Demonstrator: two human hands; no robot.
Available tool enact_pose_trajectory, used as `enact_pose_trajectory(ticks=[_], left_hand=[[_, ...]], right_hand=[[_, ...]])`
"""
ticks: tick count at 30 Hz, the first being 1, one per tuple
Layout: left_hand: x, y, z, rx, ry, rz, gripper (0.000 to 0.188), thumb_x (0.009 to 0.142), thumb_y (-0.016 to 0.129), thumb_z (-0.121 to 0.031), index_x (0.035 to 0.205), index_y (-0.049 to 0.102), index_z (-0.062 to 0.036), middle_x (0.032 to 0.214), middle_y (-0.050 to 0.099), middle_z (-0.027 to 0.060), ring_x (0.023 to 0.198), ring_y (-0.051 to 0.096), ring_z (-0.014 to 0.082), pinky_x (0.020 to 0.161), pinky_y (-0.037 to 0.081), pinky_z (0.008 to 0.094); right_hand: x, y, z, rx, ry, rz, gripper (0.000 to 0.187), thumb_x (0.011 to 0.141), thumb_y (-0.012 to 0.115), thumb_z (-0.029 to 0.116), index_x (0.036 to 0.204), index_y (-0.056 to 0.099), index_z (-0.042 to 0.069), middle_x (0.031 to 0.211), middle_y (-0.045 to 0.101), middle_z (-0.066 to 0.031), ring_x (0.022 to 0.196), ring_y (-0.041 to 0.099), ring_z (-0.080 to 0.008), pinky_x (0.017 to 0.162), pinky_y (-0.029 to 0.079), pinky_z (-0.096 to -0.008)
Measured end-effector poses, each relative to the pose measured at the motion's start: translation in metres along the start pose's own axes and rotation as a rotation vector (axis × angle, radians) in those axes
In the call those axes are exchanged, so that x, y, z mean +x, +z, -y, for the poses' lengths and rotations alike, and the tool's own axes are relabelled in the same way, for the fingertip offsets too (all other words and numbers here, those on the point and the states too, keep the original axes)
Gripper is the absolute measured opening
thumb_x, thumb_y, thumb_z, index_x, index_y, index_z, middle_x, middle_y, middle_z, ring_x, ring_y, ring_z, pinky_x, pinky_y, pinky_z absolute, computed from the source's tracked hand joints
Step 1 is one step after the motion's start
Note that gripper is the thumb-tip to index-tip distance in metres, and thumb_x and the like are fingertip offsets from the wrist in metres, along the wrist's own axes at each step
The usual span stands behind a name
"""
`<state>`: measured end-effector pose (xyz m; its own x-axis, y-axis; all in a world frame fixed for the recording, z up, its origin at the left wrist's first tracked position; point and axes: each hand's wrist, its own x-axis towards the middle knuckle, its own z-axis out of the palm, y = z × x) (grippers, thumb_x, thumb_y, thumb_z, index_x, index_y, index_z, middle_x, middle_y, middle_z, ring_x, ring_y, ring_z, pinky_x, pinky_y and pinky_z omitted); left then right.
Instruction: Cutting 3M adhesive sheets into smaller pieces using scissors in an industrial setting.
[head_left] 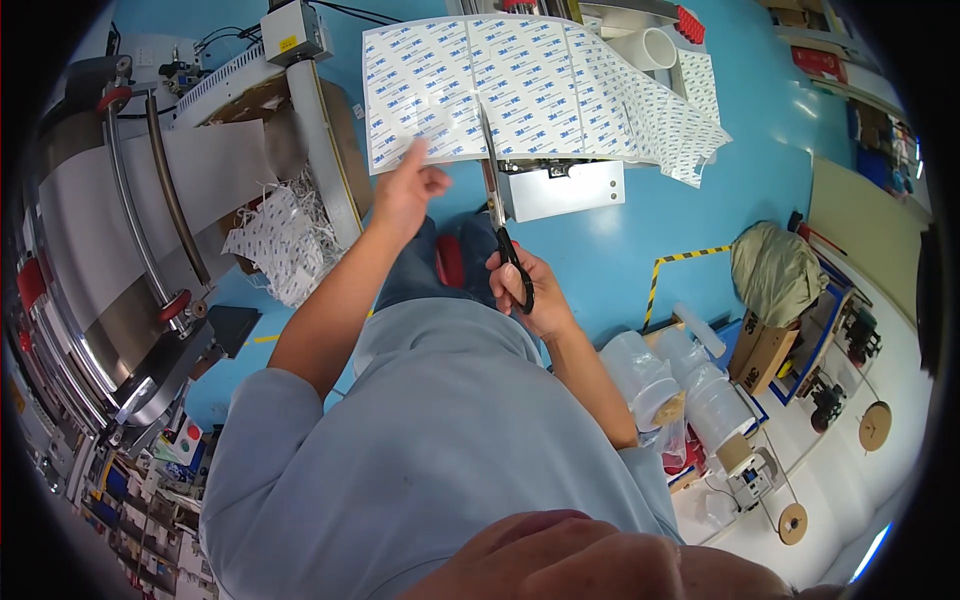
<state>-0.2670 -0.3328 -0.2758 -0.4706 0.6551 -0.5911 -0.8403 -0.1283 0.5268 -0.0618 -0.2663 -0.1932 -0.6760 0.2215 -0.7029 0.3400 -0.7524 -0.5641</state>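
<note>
A wide white sheet printed with blue marks (520, 90) spreads out ahead of me, its right end curling and ragged. In my right hand (535, 295) is a pair of long scissors (500, 235) with black handles. Its blades point away from me, look nearly closed, and their tip overlaps the sheet; I cannot tell whether they touch it. My left hand (405, 195) is by the sheet's near left edge, index finger stretched out and the other fingers partly curled, with nothing seen in it.
A roller machine (130, 220) fills the left side. Beside it, a box holds shredded paper scraps (285, 240). Below the sheet's edge is a white metal housing (565, 190). At right are plastic-wrapped rolls (640, 375), a cardboard box (765, 350) and a covered bundle (780, 272).
</note>
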Motion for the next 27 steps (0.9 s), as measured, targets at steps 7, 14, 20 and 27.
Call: enact_pose_trajectory(ticks=[7, 14, 20, 27], left_hand=[[0.011, 0.036, 0.004, 0.292, -0.029, -0.081, 0.024, 0.089, 0.058, -0.021, 0.099, 0.058, 0.0000, 0.078, 0.063, 0.0087, 0.058, 0.057, 0.0134, 0.049, 0.042, 0.0240], [0.010, 0.026, 0.011, 0.323, 0.017, -0.030, 0.025, 0.090, 0.058, -0.024, 0.097, 0.057, 0.0002, 0.078, 0.063, 0.0080, 0.059, 0.057, 0.0124, 0.051, 0.045, 0.0234], [0.002, 0.031, 0.008, 0.309, -0.028, -0.061, 0.030, 0.087, 0.062, -0.032, 0.094, 0.060, -0.0028, 0.076, 0.061, 0.0058, 0.064, 0.055, 0.0117, 0.058, 0.042, 0.0242], [0.000, 0.031, 0.003, 0.268, -0.058, -0.081, 0.030, 0.086, 0.064, -0.033, 0.092, 0.059, -0.0044, 0.071, 0.056, 0.0032, 0.060, 0.051, 0.0105, 0.056, 0.043, 0.0240]], right_hand=[[0.003, 0.010, -0.003, -0.037, -0.023, -0.050, 0.029, 0.089, 0.059, 0.032, 0.095, 0.054, 0.004, 0.067, 0.053, -0.0010, 0.053, 0.046, -0.0058, 0.049, 0.039, -0.0198], [0.020, 0.015, 0.012, -0.046, -0.014, -0.066, 0.035, 0.088, 0.060, 0.036, 0.098, 0.054, 0.002, 0.069, 0.053, -0.0020, 0.054, 0.048, -0.0078, 0.048, 0.040, -0.0210], [0.041, 0.018, 0.031, -0.084, -0.010, -0.090, 0.037, 0.088, 0.060, 0.037, 0.099, 0.054, 0.001, 0.068, 0.053, -0.0026, 0.053, 0.048, -0.0089, 0.048, 0.039, -0.0218], [0.061, 0.018, 0.044, -0.053, -0.047, -0.088, 0.033, 0.087, 0.062, 0.034, 0.091, 0.055, 0.002, 0.067, 0.053, -0.0022, 0.052, 0.048, -0.0082, 0.047, 0.039, -0.0212]])
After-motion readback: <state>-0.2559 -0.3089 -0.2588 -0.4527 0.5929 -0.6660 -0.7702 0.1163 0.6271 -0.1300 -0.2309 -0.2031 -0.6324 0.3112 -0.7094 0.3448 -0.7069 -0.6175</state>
